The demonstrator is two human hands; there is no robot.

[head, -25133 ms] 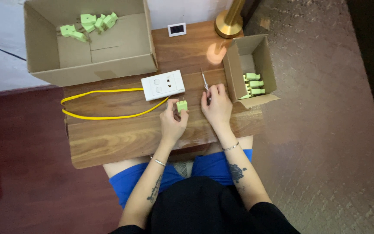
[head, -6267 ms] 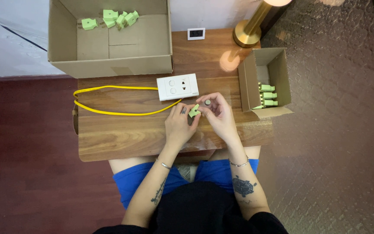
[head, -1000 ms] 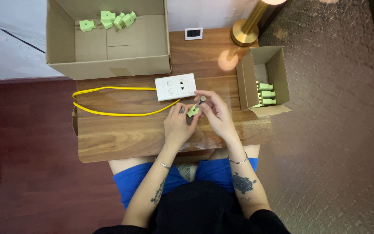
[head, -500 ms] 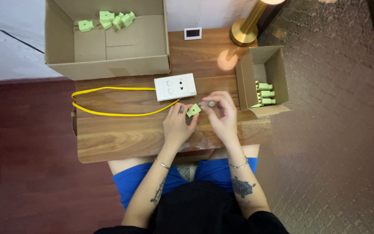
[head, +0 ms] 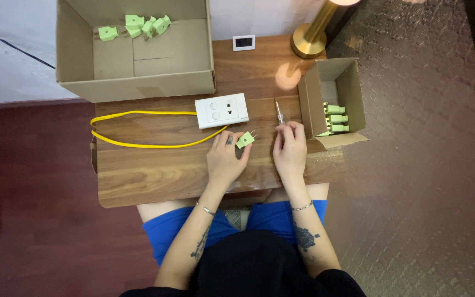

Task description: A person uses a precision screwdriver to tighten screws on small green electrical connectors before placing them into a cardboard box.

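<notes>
My left hand holds a small light-green plug by its body, its two metal prongs pointing up and right. My right hand grips a slim screwdriver whose shaft points away from me toward the table's far side. The two hands are a short gap apart over the wooden table. Just beyond the left hand lies a white socket block with a yellow cable looping to the left.
A large open cardboard box at the back left holds several green plugs. A small open box at the right holds more green plugs. A brass lamp base and a small display stand behind.
My hands have separated: the right hand drew the screwdriver away from the plug to the right, and the left hand keeps the plug.
</notes>
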